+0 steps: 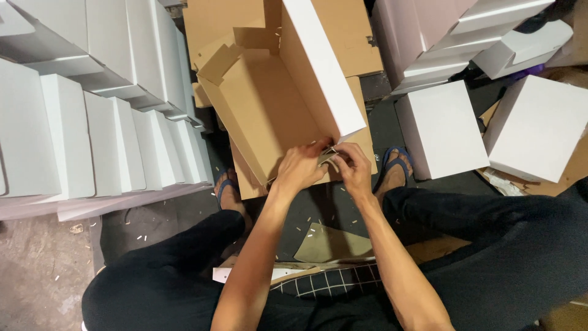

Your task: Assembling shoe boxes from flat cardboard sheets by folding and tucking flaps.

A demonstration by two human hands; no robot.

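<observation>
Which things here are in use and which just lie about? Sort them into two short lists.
In use:
- half-folded cardboard box, white outside, brown inside
- its small flap, pinched by left hand and right hand

Lying about:
- row of folded white boxes on the left
- finished white boxes on the right
- flat brown cardboard by the knees
- paper scraps on the floor

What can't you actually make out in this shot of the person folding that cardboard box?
Head view, the only one:
- The small flap at the near corner of the half-folded box is mostly covered by the left hand and right hand, so its shape and how it tucks in are unclear.
- The right-hand fingertips are hidden behind the flap.
- The stacked white boxes are cut off by the left and top edges.
- The floor scraps are too small to identify.
</observation>
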